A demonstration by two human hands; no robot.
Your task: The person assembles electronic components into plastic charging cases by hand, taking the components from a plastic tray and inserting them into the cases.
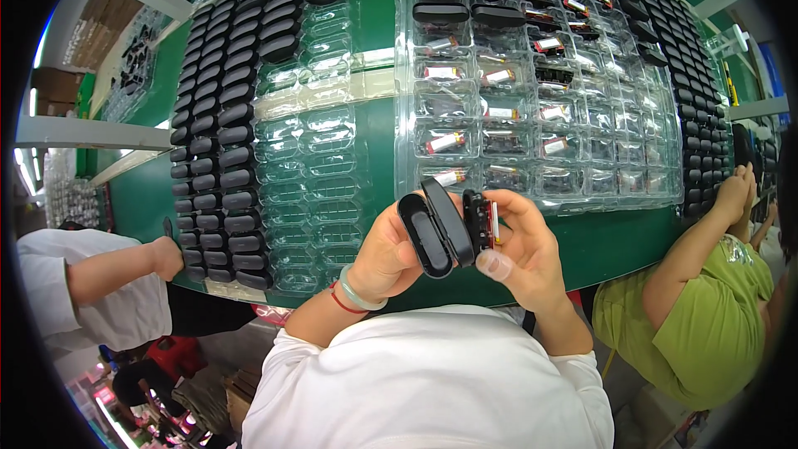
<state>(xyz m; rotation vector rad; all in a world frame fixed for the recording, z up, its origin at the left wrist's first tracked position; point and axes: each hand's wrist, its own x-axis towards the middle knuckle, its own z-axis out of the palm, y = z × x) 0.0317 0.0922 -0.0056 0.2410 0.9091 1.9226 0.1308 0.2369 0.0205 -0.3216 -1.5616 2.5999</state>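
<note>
The left hand (386,254) was closed around an open black case (426,237), its thumb against the near side. The two rounded halves of the case stood spread apart at the hinge, in front of the torso and just above the near edge of the tabletop. The right hand (536,254) pinched a small black component (475,216), which bore red and whitish parts on its right side; its thumb lay in front and its fingers behind. The component was held just beside the case; whether the two touched could not be told. A pale bangle (350,287) and a red cord (345,301) encircled the left wrist.

Beyond the hands, a transparent compartment tray (582,204) lay on the green tabletop (378,154), its cells containing small red-and-silver parts (442,73), with black cases along its far portion. To the left, columns of black cases (238,179) stood beside transparent molded compartments (332,187). Further rows of dark cases (702,150) occupied the right side. At the margins appeared a person in a white sleeve (50,262) at left and another in a green shirt (694,333) at right.
</note>
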